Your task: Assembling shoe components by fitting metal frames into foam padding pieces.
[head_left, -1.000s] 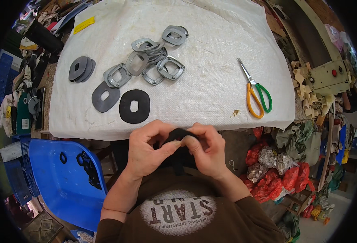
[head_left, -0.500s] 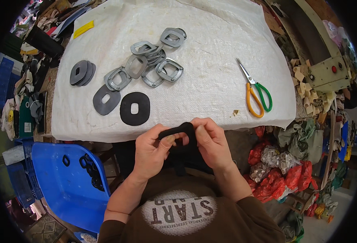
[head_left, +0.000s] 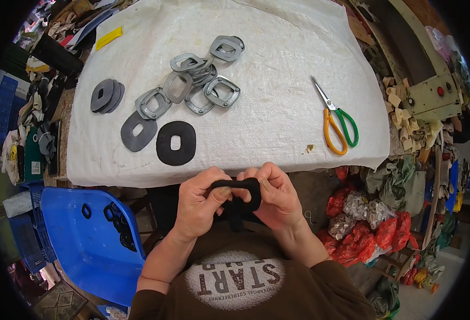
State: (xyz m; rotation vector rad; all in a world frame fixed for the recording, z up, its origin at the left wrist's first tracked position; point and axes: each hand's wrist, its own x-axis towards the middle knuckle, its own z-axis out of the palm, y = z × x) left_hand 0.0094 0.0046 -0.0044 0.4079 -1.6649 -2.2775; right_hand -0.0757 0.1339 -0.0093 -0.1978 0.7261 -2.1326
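Note:
Between my hands, just off the table's near edge, is a black soft ring-shaped pad, bent in my grip. My left hand pinches its left side between thumb and fingers. The right side is gripped by my right hand, thumb on top. On the cloth beyond them lies a black rounded-square pad with a small hole. Beside it a grey pad is partly under a grey metal-looking frame. Several more such frames are heaped behind, and a stack of grey pads sits farther left.
Scissors with orange and green handles lie on the white cloth at right. A blue tub with several black rings stands at lower left. Red and clear bags are piled at lower right. A yellow strip lies far left.
Both hands have drawn slightly down toward my body with the black ring pad. Its right part now looks more curled, and my right fingers have shifted around it.

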